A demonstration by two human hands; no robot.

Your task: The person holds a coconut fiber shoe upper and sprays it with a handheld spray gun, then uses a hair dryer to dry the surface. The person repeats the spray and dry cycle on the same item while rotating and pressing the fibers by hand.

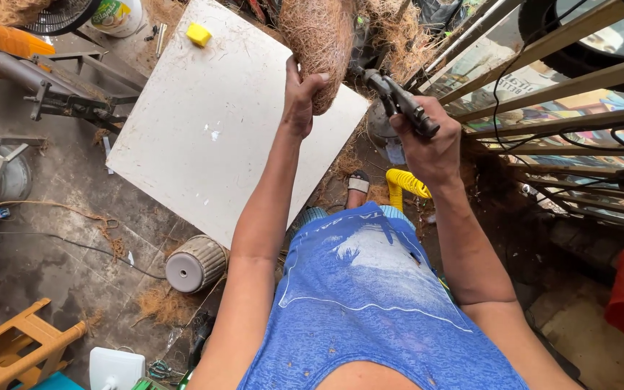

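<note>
My left hand (302,94) is raised in front of me, fingers curled tight around the lower end of a coconut-fibre bundle (319,40), a brown, hairy mass that hangs above the far right corner of the white tabletop (204,137) and runs up out of view. My right hand (427,148) is closed around the grip of a dark metal spray gun (399,97), its nozzle pointing at the bundle and nearly touching the fibre just right of my left thumb. A coiled yellow hose (406,184) lies on the floor below that hand, beside my sandalled foot (359,182). On the tabletop itself there is little: a small yellow block (198,34) near the far edge and some scuffs and specks (paint or glue, I cannot tell which). Just off the tabletop's near corner a ribbed grey pot (195,263) lies on its side on the concrete floor (45,245), with loose fibre scattered close by. An orange plastic stool (16,347) stands at the lower left, and a wooden slatted rail (557,79) runs along my right.
</note>
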